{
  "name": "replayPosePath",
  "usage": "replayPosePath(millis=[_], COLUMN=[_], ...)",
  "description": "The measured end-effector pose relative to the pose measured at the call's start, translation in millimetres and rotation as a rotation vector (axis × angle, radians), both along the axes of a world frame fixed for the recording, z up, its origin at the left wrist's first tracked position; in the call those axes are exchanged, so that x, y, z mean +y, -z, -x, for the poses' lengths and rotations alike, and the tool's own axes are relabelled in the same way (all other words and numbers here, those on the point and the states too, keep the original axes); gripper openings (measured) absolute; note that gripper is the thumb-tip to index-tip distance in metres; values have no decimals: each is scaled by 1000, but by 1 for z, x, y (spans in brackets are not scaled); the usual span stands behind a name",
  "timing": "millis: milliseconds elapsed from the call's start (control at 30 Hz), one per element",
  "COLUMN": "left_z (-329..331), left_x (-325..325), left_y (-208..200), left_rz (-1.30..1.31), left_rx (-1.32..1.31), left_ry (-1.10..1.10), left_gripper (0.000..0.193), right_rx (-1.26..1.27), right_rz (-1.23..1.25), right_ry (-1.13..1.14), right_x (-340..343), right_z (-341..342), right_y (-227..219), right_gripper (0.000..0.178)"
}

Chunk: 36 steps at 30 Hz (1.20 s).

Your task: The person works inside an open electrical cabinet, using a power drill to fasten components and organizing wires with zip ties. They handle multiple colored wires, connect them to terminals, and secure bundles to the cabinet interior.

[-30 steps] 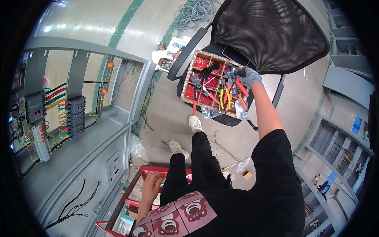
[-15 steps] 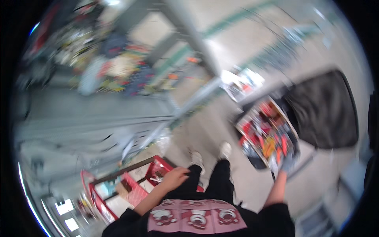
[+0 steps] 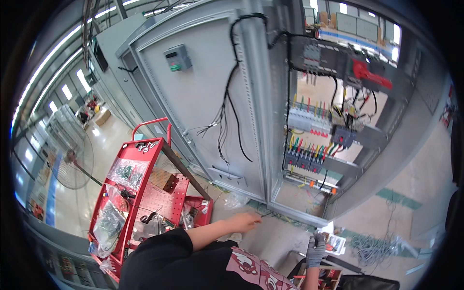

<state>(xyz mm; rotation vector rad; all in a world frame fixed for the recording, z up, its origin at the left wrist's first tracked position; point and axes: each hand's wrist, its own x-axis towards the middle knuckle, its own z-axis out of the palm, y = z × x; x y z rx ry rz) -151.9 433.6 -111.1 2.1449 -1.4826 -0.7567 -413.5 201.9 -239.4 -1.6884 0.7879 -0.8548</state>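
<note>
My left hand, bare, hangs over the floor in front of the open grey cabinet. Its fingers are loosely stretched out and hold nothing. Farther right, my right hand wears a grey striped glove. Its fingers are curled in, and what they hold, if anything, cannot be made out. Just below that hand is a box of tools and parts, partly cut off by the lower edge. Inside the cabinet are rows of breakers with coloured wires and a red rotary handle.
A red tool cart with bagged parts and scissors stands left of me. Black cables hang down the cabinet door. A coil of grey wire lies on the floor at right. A large fan stands farther left.
My view has swung up and left from the floor to the cabinet and cart. My right hand has come up from inside the tool box to above it. The left hand remains free.
</note>
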Motion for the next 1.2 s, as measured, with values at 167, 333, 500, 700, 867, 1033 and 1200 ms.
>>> replayPosePath(millis=[167, 333, 500, 700, 867, 1033, 1200], left_z=[-93, -208, -261, -295, -316, -313, -301], left_x=[8, -4, -37, -45, -12, -9, -15], left_y=[-52, -141, -223, -231, -242, -251, -247], left_rz=[399, 988, 1107, 942, 945, 1023, 1048], left_rx=[-70, -333, -551, -49, -52, -157, 184], left_ry=[-291, -505, -484, -309, -255, -236, -250], left_gripper=[25, 25, 33, 23, 10, 15, 17], right_rx=[-66, -32, -199, -318, -204, -334, -301], right_rz=[6, 239, 300, 245, -21, 327, 137], right_ry=[-13, -199, -316, -182, -351, -260, -449], right_x=[-21, 42, 74, 77, 101, 92, 68], right_z=[-91, -211, -351, -464, -483, -485, -477], right_y=[-72, -226, -309, -351, -377, -363, -352], right_gripper=[18, 23, 28, 24, 24, 24, 19])
